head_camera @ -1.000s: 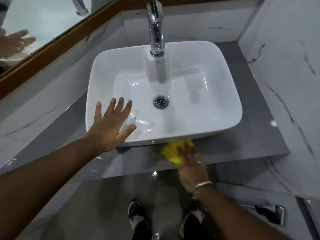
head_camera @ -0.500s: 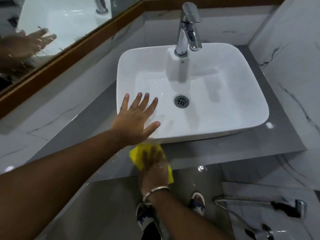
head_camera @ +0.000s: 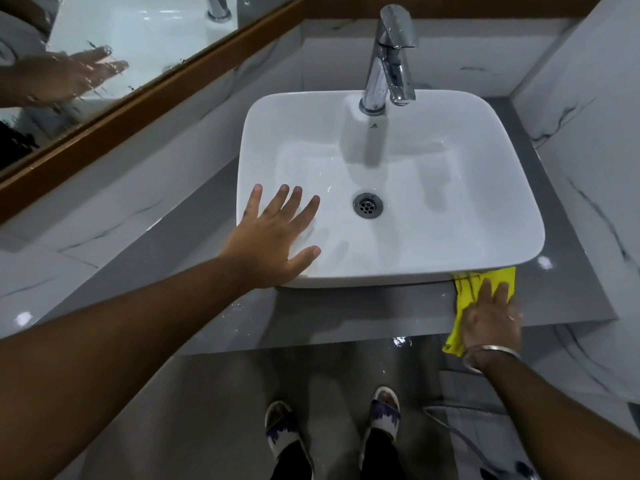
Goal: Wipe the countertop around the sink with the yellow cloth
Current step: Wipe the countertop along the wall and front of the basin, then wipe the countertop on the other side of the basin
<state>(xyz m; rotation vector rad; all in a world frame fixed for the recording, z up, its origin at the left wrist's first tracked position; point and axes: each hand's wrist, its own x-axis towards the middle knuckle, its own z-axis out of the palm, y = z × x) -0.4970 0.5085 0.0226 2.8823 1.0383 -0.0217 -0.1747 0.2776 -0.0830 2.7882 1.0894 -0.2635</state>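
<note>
Cloth: yellow cloth (head_camera: pixel 465 308), soft and limp, at 4 o'clock of sink (head_camera: pixel 498 188); likely best pressed flat.
Right hand (head_camera: pixel 491 318): fingers flat, pinning cloth to countertop (head_camera: pixel 363 313).
Left hand (head_camera: pixel 273 237): fingers spread, empty, on sink rim.

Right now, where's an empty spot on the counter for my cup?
Bare grey counter along the front, between the left hand and the cloth, and left of the sink by the wall. The front right corner is crowded: right hand wiping.

Bare forearms, a silver bangle (head_camera: pixel 491 355) on the right wrist, and blue-patterned white slippers (head_camera: pixel 385 412).
</note>
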